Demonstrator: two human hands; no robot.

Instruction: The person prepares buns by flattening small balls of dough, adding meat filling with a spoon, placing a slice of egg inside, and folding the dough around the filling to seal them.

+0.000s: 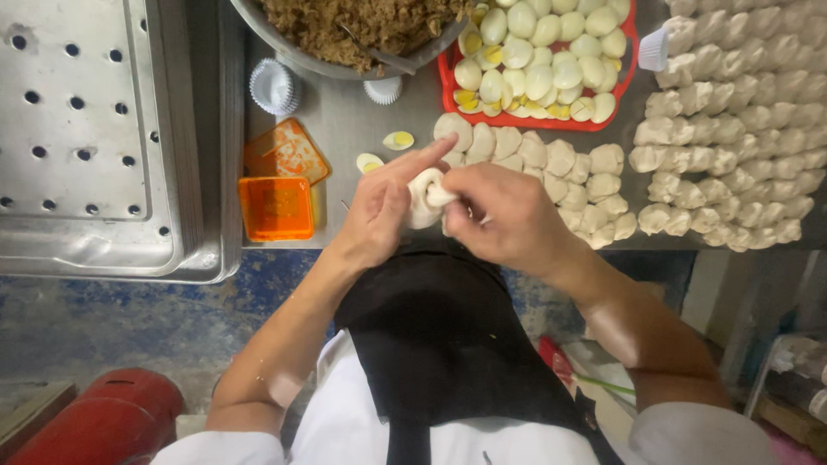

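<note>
Head view: dough ball [425, 196] pinched between left hand [379, 211] and right hand [504, 215].
Both closed around it, above the table edge [345, 129], near dough pieces [551, 172].

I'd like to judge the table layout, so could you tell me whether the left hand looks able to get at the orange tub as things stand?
Probably yes. The left hand is busy pinching a dough piece together with the right hand, but the orange tub sits just beside it on the steel table, with nothing between them.

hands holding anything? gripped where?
Yes. Both hands hold one white dough piece above the table edge. The left hand cups its left side; the right hand pinches its right edge with the fingertips.
</note>
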